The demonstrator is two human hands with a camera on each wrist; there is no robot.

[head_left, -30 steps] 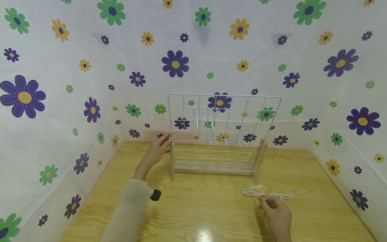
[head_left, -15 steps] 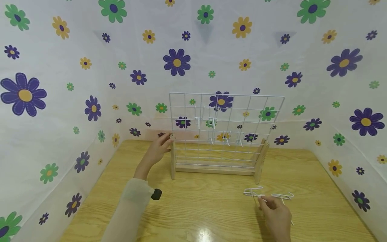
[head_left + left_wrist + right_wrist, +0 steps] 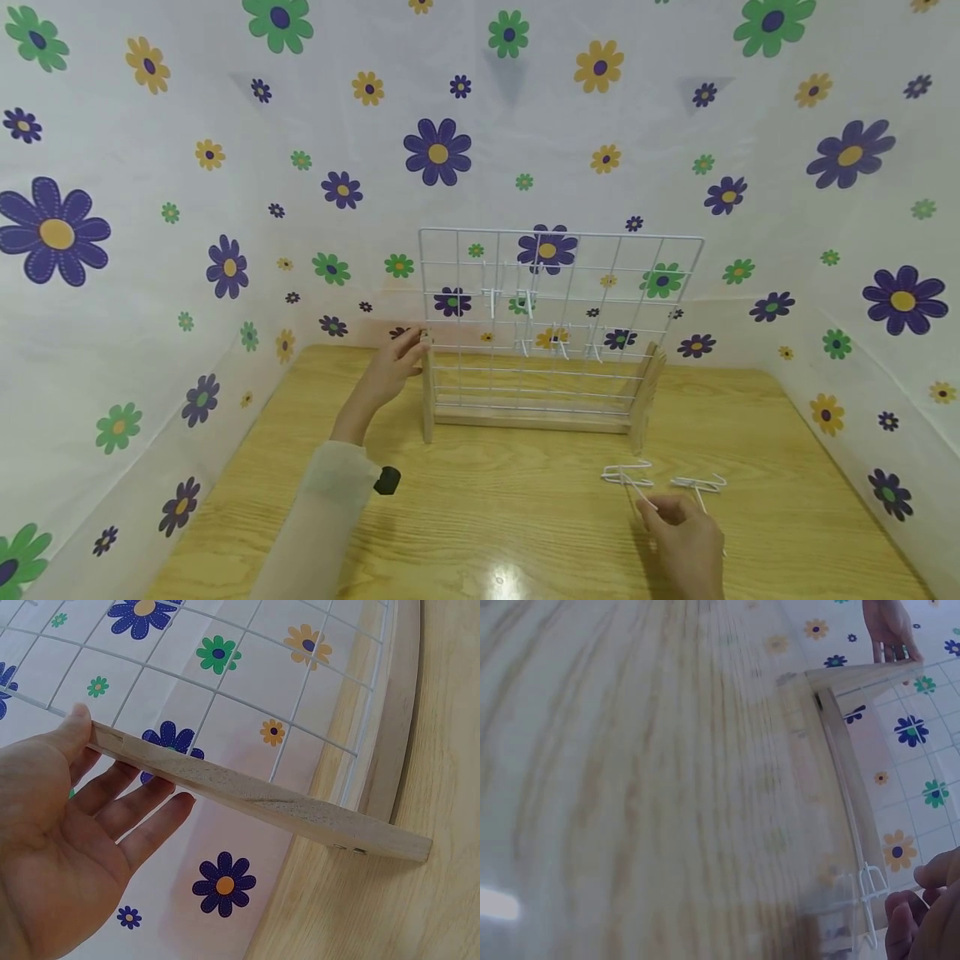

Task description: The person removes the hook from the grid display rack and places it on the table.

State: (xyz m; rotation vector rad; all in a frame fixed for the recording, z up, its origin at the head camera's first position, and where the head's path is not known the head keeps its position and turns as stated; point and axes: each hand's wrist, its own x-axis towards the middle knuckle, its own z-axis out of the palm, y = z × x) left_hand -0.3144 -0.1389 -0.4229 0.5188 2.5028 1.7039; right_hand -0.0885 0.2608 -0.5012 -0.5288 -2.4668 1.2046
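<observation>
Wire hook (image 3: 627, 477): at the tabletop (image 3: 480, 492), just in front of the stand's right end; its prong runs into the right fingertips, which cover part of it.
Right hand (image 3: 684, 533): thumb and forefinger pinch that prong; the other fingers are curled, and the lower right corner cuts the hand off in its own wrist view.
Second hook (image 3: 697, 485): lies just beside the first, its long prong partly behind the right hand.
Left hand (image 3: 82, 817): grips the wooden upright (image 3: 255, 799), thumb on one edge, fingers spread along the other, some tips hidden behind wood.
Wire grid (image 3: 217, 691): stands between the uprights, upper part cropped in the left wrist view; hung hooks (image 3: 528, 304) blend into its white wires.
Dark object (image 3: 387, 481): at the left sleeve, too plain to identify.
</observation>
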